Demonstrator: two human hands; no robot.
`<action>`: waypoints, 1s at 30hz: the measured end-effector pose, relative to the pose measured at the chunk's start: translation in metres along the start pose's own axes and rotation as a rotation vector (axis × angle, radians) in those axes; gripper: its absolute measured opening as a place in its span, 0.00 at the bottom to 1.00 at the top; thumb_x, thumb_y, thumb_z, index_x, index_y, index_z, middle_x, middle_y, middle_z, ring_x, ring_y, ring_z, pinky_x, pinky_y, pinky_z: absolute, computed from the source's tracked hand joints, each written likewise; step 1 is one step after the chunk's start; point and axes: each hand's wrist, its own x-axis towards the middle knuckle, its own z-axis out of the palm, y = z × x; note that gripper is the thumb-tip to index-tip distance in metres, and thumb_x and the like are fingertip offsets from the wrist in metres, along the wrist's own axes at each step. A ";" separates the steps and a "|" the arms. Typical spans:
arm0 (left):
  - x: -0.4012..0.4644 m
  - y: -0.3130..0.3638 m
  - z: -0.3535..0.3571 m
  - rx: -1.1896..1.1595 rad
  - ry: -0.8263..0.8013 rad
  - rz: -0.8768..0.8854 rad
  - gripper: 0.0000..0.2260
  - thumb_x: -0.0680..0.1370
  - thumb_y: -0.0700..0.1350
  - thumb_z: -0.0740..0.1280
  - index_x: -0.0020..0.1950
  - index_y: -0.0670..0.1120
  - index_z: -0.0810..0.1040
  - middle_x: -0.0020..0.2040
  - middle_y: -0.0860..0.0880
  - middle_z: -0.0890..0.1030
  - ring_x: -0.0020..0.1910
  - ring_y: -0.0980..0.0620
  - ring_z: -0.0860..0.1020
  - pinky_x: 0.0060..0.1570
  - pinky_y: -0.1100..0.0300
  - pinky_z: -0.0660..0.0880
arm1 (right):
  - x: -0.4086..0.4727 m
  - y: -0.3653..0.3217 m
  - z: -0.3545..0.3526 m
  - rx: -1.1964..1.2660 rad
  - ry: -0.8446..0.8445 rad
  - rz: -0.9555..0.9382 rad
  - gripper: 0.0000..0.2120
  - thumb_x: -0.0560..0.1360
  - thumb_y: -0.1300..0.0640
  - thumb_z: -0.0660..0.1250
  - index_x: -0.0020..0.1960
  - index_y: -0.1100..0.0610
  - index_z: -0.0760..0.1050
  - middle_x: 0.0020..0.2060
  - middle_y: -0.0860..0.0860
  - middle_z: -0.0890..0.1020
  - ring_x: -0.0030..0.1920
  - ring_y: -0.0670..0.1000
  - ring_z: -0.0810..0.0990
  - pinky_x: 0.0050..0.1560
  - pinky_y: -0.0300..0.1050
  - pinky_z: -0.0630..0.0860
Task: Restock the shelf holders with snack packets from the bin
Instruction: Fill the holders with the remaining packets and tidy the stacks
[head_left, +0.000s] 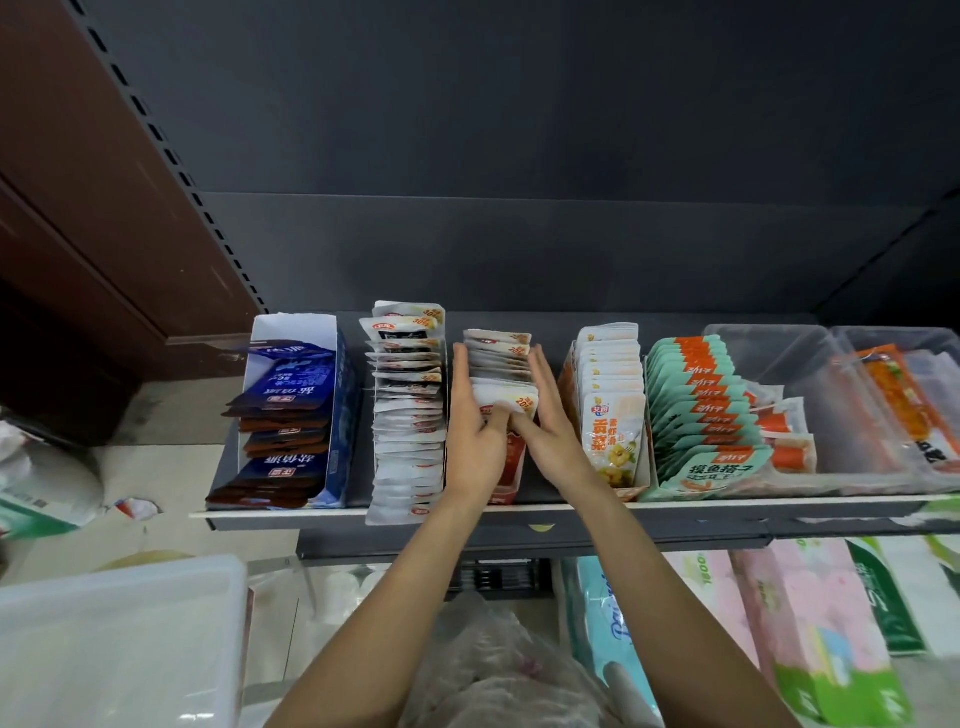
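While squared between both palms, white snack packets (501, 371) standing in a row in the middle shelf holder, on the dark shelf (675, 512). Left hand (475, 441) flat along the row's left side, fingers straight, thumb touching the front packet. Right hand (553, 426) flat along the right side, fingers straight. Leftward, taller white packets (410, 410), then a blue carton (340, 415). Rightward, yellow-print packets (613, 410), green-and-orange packets (701, 415), clear tubs (810, 364).

Between the hands: snack packets (500, 371), glossy plastic film. Far left of left hand (475, 441): blue glossy cardboard holder (340, 415). Right of right hand (551, 441): clear plastic bins (769, 353). Behind: matt dark metal back panel (519, 156).
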 end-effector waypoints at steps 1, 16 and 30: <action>0.002 0.000 0.001 -0.001 -0.002 -0.002 0.33 0.79 0.32 0.59 0.78 0.52 0.48 0.77 0.52 0.57 0.75 0.57 0.58 0.74 0.52 0.58 | 0.002 0.000 -0.002 -0.012 -0.004 -0.012 0.32 0.81 0.60 0.59 0.78 0.51 0.45 0.76 0.42 0.46 0.73 0.35 0.45 0.66 0.22 0.47; -0.001 -0.005 0.016 0.120 0.111 0.104 0.25 0.82 0.41 0.57 0.77 0.55 0.55 0.72 0.52 0.68 0.68 0.58 0.69 0.66 0.62 0.68 | -0.001 0.004 -0.002 -0.321 0.219 -0.090 0.28 0.82 0.54 0.57 0.77 0.56 0.48 0.68 0.55 0.59 0.69 0.50 0.60 0.69 0.38 0.59; 0.007 -0.009 0.003 0.148 0.133 0.083 0.26 0.78 0.37 0.64 0.74 0.46 0.60 0.71 0.53 0.64 0.71 0.54 0.65 0.66 0.51 0.70 | 0.024 -0.022 -0.050 -0.425 0.102 -0.144 0.11 0.77 0.61 0.65 0.59 0.59 0.70 0.50 0.50 0.78 0.45 0.46 0.77 0.48 0.38 0.73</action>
